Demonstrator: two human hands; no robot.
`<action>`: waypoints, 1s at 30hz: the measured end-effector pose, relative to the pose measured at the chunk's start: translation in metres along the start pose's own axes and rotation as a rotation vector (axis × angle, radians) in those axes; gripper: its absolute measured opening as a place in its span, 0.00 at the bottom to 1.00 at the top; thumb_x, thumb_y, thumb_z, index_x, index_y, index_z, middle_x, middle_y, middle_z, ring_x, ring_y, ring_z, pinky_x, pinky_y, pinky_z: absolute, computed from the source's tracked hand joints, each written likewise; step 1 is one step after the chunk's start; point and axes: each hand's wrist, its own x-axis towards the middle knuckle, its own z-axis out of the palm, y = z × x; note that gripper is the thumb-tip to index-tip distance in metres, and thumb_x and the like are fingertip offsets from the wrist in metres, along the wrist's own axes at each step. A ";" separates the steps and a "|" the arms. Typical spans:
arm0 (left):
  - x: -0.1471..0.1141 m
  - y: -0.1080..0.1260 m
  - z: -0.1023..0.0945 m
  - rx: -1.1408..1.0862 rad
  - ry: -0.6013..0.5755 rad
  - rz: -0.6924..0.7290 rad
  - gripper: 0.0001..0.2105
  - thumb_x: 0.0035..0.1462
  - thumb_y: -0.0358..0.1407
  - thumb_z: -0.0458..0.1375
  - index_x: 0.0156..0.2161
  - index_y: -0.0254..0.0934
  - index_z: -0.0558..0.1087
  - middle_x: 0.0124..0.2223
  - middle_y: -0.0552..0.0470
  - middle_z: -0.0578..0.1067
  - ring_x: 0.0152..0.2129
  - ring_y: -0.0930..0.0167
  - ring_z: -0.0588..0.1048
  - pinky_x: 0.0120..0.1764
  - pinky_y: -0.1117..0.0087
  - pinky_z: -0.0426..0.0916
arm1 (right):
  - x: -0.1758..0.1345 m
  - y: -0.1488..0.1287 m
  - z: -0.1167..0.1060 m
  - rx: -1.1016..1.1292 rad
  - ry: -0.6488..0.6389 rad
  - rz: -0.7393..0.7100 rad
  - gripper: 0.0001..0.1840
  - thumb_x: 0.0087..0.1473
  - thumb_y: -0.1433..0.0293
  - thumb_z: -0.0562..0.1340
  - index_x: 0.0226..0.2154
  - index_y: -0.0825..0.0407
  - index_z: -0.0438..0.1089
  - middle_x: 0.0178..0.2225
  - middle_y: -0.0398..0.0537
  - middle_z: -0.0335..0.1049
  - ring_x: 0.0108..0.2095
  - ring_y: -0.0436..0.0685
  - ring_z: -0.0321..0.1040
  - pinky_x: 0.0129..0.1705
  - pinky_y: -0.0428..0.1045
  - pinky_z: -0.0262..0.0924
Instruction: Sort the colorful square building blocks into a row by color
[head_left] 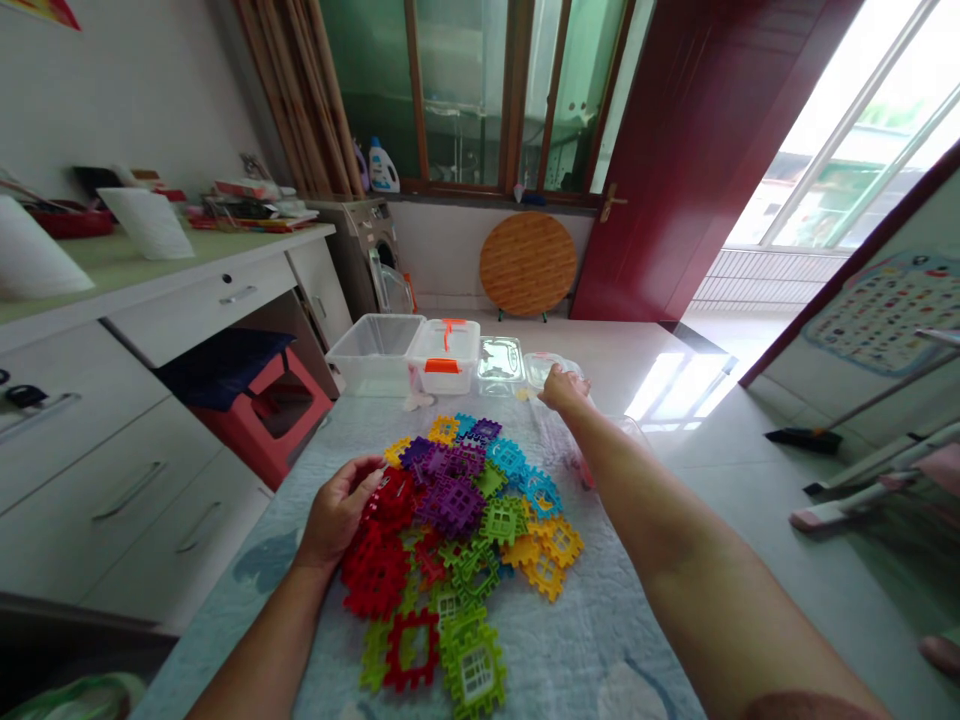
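Note:
A pile of colourful notched plastic building pieces (450, 505) covers the middle of the cloth-covered table (592, 620). On the pile's left side, my left hand (341, 510) is closed round red building pieces (391, 497), thumb and fingers at their edge. My right arm reaches far forward, and my right hand (564, 387) has its fingers curled over the near edge of a clear plastic container (541, 366). Part of that container is hidden behind the hand. Purple pieces (454, 503) lie at the centre, yellow ones (555, 545) to the right, green ones (474, 672) nearest me.
Along the table's far end stand an open clear bin (375, 345), a lidded box (448, 352) with orange clips, and a clear square tub (501, 362). Another clear container (626, 430) is partly behind my right forearm. A red stool (281, 410) stands left beside white drawers (142, 480).

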 end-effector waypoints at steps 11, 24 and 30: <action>0.005 0.006 0.003 -0.002 0.051 -0.004 0.28 0.46 0.53 0.65 0.47 0.35 0.74 0.43 0.47 0.78 0.32 0.67 0.76 0.35 0.68 0.70 | 0.007 -0.007 0.000 -0.012 0.023 0.069 0.38 0.58 0.61 0.62 0.64 0.62 0.52 0.61 0.73 0.59 0.63 0.71 0.54 0.61 0.65 0.43; 0.016 -0.001 0.004 -0.002 0.038 0.053 0.28 0.51 0.52 0.62 0.52 0.36 0.73 0.56 0.42 0.76 0.53 0.59 0.73 0.54 0.62 0.67 | 0.010 -0.008 -0.001 -0.018 0.034 0.083 0.40 0.56 0.57 0.64 0.64 0.58 0.53 0.61 0.73 0.58 0.62 0.73 0.56 0.59 0.65 0.48; 0.015 0.001 0.004 -0.019 0.048 0.047 0.26 0.48 0.51 0.64 0.49 0.37 0.75 0.54 0.43 0.77 0.52 0.58 0.74 0.53 0.60 0.68 | -0.015 0.011 -0.040 0.086 0.088 0.026 0.38 0.53 0.57 0.65 0.61 0.56 0.58 0.58 0.68 0.62 0.57 0.72 0.61 0.55 0.62 0.55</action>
